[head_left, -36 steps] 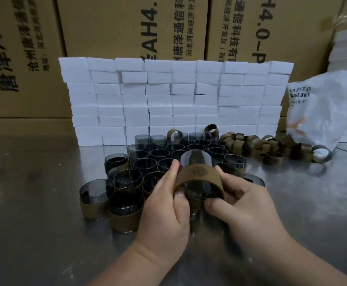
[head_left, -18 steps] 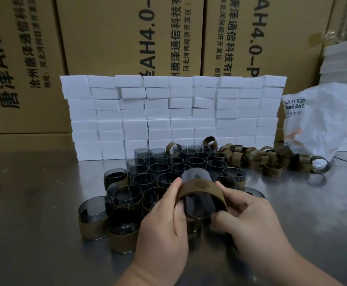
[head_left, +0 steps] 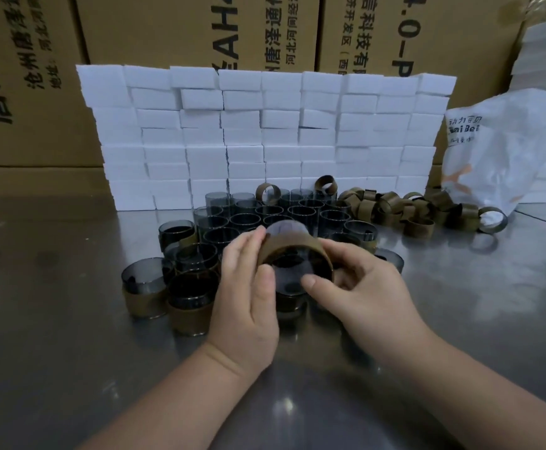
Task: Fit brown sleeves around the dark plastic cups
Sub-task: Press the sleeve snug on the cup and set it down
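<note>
I hold one dark plastic cup point(head_left: 286, 228) tipped on its side, its open mouth toward me, with a brown sleeve point(head_left: 292, 246) wrapped round it. My left hand point(head_left: 248, 293) grips the sleeved cup from the left, and my right hand point(head_left: 361, 287) pinches its lower right edge. Behind my hands stands a cluster of bare dark cups point(head_left: 274, 211). Sleeved cups point(head_left: 145, 287) stand to the left. A heap of loose brown sleeves point(head_left: 404, 207) lies at the back right.
The work happens on a shiny metal table point(head_left: 54, 336). A wall of stacked white foam blocks point(head_left: 265, 134) runs behind the cups, with cardboard cartons point(head_left: 154, 30) behind it. A white plastic bag point(head_left: 505, 147) lies at the right.
The cup has tipped further so its mouth faces me, and the sleeve's printed emblem has turned out of view. Both hands have shifted their hold round it.
</note>
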